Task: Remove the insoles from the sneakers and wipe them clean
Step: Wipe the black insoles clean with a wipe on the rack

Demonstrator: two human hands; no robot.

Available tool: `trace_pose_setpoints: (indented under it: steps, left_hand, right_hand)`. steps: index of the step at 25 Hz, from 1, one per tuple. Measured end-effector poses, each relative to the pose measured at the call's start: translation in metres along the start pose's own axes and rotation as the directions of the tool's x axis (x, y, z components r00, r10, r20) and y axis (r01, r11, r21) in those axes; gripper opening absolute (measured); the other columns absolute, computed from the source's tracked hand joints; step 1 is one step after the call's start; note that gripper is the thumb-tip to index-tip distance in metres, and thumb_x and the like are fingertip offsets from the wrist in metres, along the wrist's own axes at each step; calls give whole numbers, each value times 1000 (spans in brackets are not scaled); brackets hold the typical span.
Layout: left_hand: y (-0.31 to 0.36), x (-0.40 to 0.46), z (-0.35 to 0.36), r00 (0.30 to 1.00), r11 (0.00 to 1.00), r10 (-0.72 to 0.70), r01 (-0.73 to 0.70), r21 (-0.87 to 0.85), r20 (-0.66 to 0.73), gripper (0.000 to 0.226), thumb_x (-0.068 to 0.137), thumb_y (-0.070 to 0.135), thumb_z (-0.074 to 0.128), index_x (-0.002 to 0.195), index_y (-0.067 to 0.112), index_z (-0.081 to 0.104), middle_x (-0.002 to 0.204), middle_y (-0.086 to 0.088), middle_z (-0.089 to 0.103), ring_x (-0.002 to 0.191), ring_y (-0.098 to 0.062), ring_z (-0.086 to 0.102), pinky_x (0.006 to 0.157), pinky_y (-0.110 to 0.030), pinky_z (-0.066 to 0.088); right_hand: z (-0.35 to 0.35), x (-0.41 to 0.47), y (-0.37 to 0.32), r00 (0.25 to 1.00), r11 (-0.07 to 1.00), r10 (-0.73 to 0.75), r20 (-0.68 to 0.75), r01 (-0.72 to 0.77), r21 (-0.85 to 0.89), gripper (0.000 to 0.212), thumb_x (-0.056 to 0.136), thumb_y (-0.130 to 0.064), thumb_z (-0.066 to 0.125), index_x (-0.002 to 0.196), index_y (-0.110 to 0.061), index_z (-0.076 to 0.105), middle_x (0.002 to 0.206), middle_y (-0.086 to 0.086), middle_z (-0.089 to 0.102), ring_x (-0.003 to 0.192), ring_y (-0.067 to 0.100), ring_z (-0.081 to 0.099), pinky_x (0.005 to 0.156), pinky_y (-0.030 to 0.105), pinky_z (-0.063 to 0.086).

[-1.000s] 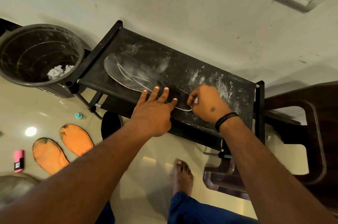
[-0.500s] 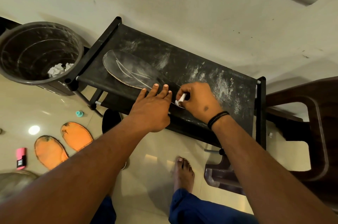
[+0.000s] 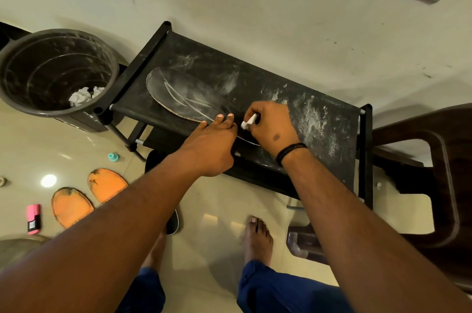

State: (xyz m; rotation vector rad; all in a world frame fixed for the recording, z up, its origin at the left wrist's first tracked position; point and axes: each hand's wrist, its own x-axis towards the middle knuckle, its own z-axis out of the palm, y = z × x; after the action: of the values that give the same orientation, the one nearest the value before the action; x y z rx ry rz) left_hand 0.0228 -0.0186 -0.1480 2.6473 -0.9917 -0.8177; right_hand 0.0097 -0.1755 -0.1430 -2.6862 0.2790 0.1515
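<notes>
**Dark insole pinned and wiped on a dusty black rack**

The left hand (image 3: pixel 209 144) lies palm down with its fingers stretched flat, pressing the near half of a long dark grey insole with pale curved lines (image 3: pixel 184 95) against the surface under it; it grips nothing. Just beside it, the right hand (image 3: pixel 270 126), with a black band at the wrist, is curled closed around a small white wad of wiping material (image 3: pixel 249 121), which pokes out between thumb and fingers and touches the insole's heel end. The insole lies flat and diagonal on the top tier of a black fabric-and-tube shoe rack (image 3: pixel 293 108), whose cloth is streaked with whitish dust. The rack stands against a cream wall.

Left of the rack sits a round dark plastic bin (image 3: pixel 33 98) with crumpled white paper (image 3: pixel 81 95) at its bottom. On the glossy beige tiled floor (image 3: pixel 217 210) lie two orange insoles (image 3: pixel 89 197) side by side, well apart from the rack top, with a pink rectangular object (image 3: pixel 33 218) near them and a small teal cap (image 3: pixel 113 157) closer to the rack's legs. The person's bare feet and blue trouser legs show below. A dark brown plastic chair (image 3: pixel 447 185) stands to the right.
</notes>
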Motion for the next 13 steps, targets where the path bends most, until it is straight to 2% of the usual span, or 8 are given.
trace_pose_setpoints:
  steps: [2,4,6,8,10,12,13]
  left_hand:
    - [-1,-2,-1,1000,1000,-19,19,13,7,81,95,29,61,159,16,12,167,-6,-4,154,-24,-4,124,-45,8]
    - [-5,-7,-2,996,996,-83,82,35,22,84,95,37,59,160,22,7,166,-9,-12,153,-29,-12,124,-48,2]
    - [-8,-10,-3,992,991,-124,122,49,34,84,95,43,57,159,29,4,165,-12,-17,151,-33,-17,124,-51,-1]
    - [-10,-11,-4,991,991,-126,124,55,43,83,96,43,55,159,29,3,165,-11,-16,152,-32,-16,124,-51,-1]
    - [-11,-12,-7,991,992,-124,122,33,40,83,97,41,55,160,22,3,166,-9,-12,153,-30,-13,124,-50,1]
    - [-11,-12,-9,992,993,-121,121,6,40,83,97,37,54,160,17,3,167,-8,-10,153,-28,-11,124,-49,1]
    - [-12,-12,-10,992,993,-118,118,-1,45,83,98,36,54,160,16,3,167,-7,-10,153,-27,-11,124,-49,1]
  right_hand:
    - [0,5,3,992,993,110,-58,-112,-29,18,80,0,68,79,-17,64,92,8,70,85,23,66,76,34,56]
    - [-4,5,3,988,988,142,-51,-145,-49,19,80,-1,69,76,-19,63,94,8,70,87,23,66,77,32,56]
    - [-7,0,-4,997,995,60,54,-55,-80,17,81,-4,71,72,-18,65,92,5,70,86,19,66,80,30,56]
    - [-3,-2,-15,987,998,-39,156,47,-49,12,80,-4,72,73,-14,70,87,4,71,80,15,64,76,24,53]
    - [5,4,-18,994,999,-36,101,39,-30,11,79,-2,72,76,-13,70,89,5,71,79,15,63,72,22,48]
    - [7,11,-13,996,996,87,-26,-87,-17,17,80,-3,72,74,-18,65,95,8,70,86,21,65,73,26,52]
    - [5,12,-9,990,991,134,-46,-135,-19,20,80,-4,73,72,-19,64,97,9,70,89,23,66,76,28,54]
